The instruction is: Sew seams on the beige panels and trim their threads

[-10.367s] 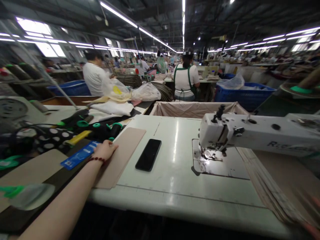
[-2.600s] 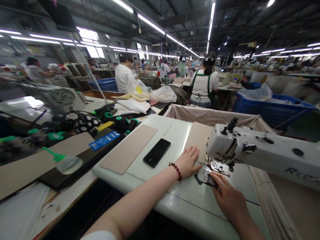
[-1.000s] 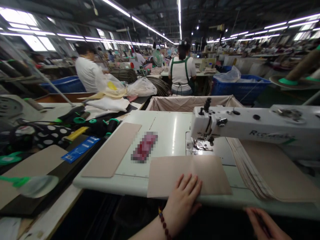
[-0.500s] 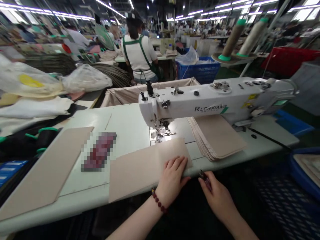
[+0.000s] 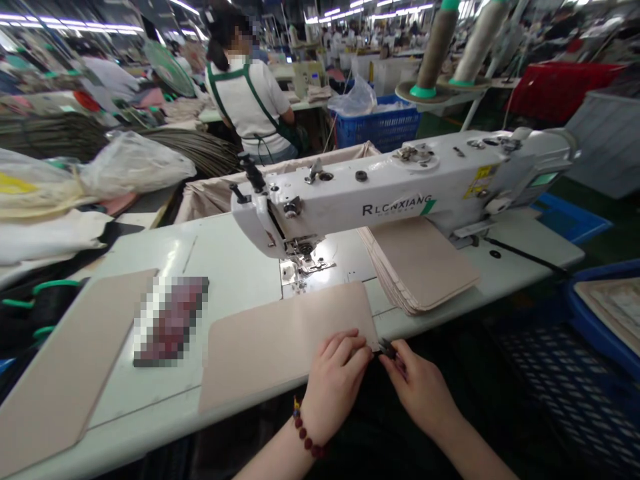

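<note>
A beige panel [image 5: 275, 343] with rounded corners lies on the sewing table [image 5: 250, 257] along its front edge. My left hand [image 5: 337, 377], a beaded bracelet at its wrist, has its fingers curled over the panel's near edge, close to the right corner, and grips it. In my right hand [image 5: 425, 393] is a pair of thread snips [image 5: 390, 351], partly hidden by the fingers. The blade tips sit right at the panel's near right corner; whether they touch it I cannot tell. Behind the panel stands the white sewing machine [image 5: 345, 193].
Stacked beige panels [image 5: 423, 263] rest under the machine's arm. On the left are another long beige panel [image 5: 85, 360] and a pixelated item [image 5: 170, 320]. Thread cones [image 5: 435, 50] stand at the back right, a blue crate [image 5: 555, 387] at lower right. Farther back, a person [image 5: 250, 100] faces away.
My right hand has brought the snips leftward to the panel's corner. My left fingers, flatter before, have curled over the near edge. The whole view has shifted somewhat.
</note>
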`<state>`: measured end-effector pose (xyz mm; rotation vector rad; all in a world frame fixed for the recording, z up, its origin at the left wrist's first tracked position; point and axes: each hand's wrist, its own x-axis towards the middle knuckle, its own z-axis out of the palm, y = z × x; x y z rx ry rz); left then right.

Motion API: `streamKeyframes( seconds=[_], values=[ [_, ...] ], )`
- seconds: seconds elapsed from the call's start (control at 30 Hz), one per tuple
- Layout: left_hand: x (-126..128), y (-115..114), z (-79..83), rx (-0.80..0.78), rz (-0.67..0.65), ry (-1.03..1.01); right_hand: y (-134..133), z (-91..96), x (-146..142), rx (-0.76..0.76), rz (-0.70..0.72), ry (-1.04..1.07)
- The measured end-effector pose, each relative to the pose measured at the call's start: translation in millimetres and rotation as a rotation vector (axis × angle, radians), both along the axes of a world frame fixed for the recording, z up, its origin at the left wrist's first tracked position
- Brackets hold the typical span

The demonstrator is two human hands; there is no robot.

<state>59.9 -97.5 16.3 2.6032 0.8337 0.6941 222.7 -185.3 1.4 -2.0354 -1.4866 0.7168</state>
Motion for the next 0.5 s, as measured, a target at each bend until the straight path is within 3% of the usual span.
streamKeyframes(
  seconds=[0.37,0.5],
  values=[
    [-6.7,-9.2,-2.8,-0.073,-0.012,0.052,-7.9,2.9,-15.1,0.033,0.029,0.058],
    [-11.7,-9.6,6.1,-0.082,-0.08,0.051,-5.7,-3.4,-15.5,0.048,0.007,0.076]
  ],
)
